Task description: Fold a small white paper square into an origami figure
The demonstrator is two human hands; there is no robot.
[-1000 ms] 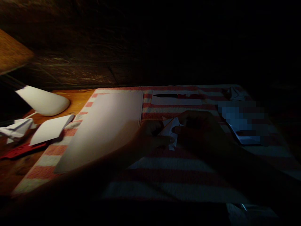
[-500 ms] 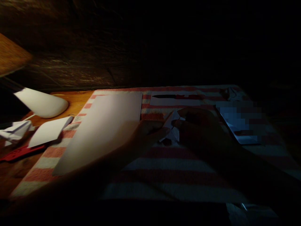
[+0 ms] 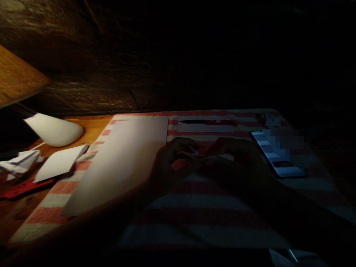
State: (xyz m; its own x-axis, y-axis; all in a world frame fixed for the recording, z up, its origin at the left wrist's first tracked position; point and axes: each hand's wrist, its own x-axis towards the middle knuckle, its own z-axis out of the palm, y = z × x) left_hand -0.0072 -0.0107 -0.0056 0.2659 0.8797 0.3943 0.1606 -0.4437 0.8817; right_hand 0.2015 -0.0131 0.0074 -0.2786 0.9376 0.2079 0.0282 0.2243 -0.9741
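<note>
Between my two hands is a small folded piece of white paper (image 3: 196, 154), held above the striped cloth. My left hand (image 3: 172, 159) is closed on its left side, thumb and fingers curled round. My right hand (image 3: 230, 155) pinches it from the right. Both hands are in deep shadow, and most of the folded paper hides behind the fingers. Left of my hands lies a large white sheet or stack of paper (image 3: 122, 155). Beyond them a knife (image 3: 194, 121) with a dark blade and red handle rests on a smaller strip of paper (image 3: 205, 128).
A red and white striped cloth (image 3: 194, 211) covers the table. To the right lies a lit phone (image 3: 269, 152), partly pixelated, near a crumpled item (image 3: 269, 119). A lamp (image 3: 52, 129), folded white paper (image 3: 20, 163), a curved sheet (image 3: 59, 163) and a red object (image 3: 25, 188) are at left.
The folded paper has turned from upright to nearly flat between my fingers, showing far less of itself. My left hand is now more curled round it. The view has tilted up slightly.
</note>
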